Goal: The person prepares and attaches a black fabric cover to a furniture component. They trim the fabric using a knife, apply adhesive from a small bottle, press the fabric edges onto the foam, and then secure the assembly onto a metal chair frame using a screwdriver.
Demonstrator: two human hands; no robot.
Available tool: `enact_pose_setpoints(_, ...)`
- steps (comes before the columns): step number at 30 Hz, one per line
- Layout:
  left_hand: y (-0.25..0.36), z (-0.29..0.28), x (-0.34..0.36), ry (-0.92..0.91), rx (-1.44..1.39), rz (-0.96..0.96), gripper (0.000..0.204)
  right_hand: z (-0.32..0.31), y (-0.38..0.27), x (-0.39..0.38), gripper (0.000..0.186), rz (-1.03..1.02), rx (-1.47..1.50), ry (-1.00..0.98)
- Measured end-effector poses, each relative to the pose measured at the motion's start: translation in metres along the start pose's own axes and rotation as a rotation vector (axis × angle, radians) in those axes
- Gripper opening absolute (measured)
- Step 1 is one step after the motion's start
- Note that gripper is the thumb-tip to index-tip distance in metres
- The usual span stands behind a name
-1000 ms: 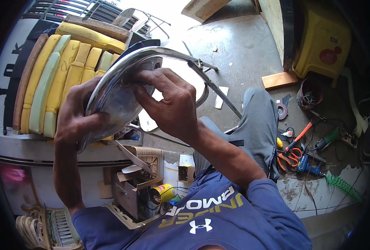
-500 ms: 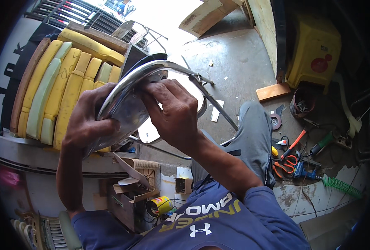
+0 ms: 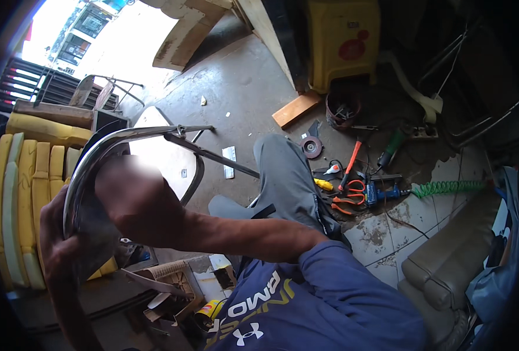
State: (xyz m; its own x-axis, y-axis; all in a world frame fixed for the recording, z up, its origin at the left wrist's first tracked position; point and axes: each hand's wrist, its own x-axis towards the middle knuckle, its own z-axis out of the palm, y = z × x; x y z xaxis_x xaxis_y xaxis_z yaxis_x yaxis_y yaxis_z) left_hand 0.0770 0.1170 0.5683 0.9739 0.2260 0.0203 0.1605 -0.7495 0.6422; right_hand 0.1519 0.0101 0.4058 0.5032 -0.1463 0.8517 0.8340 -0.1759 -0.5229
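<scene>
A metal chair with a curved chrome tube frame stands tilted at my left, with a pale flat panel below it. Clear, crinkled plastic sheeting covers the inside of the curved part. My left hand is closed around the outer edge of that curve, thumb on the plastic side and fingers mostly behind it. Inside the curve, my right hand is against the upper part of the backrest. Its fingers are blurred, so what they hold cannot be made out.
Yellow and green foam pads stand stacked at left. On the floor at right lie orange-handled scissors, a hammer, a blue air stapler with a green coiled hose, and a flap disc. A wooden block lies beyond.
The view has swung to the right, so the chair and both hands sit farther left. My right hand, seen pinching at the backrest's upper edge before, is now blurred there. My left hand still grips the frame.
</scene>
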Motion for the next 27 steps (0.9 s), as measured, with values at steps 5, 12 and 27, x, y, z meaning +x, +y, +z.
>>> enact_pose_setpoints(5,-0.015,-0.009,0.004,-0.003,-0.026,0.003,0.098,0.005,0.007,0.003,0.027,-0.082,0.005,-0.047)
enact_pose_setpoints(12,-0.013,-0.005,0.006,-0.022,-0.039,0.005,0.1,0.005,-0.004,0.007,0.022,0.023,-0.066,-0.149)
enact_pose_setpoints(27,0.007,-0.014,0.023,-0.27,0.0,-0.01,0.076,-0.046,0.063,-0.031,0.027,0.706,0.26,-0.315)
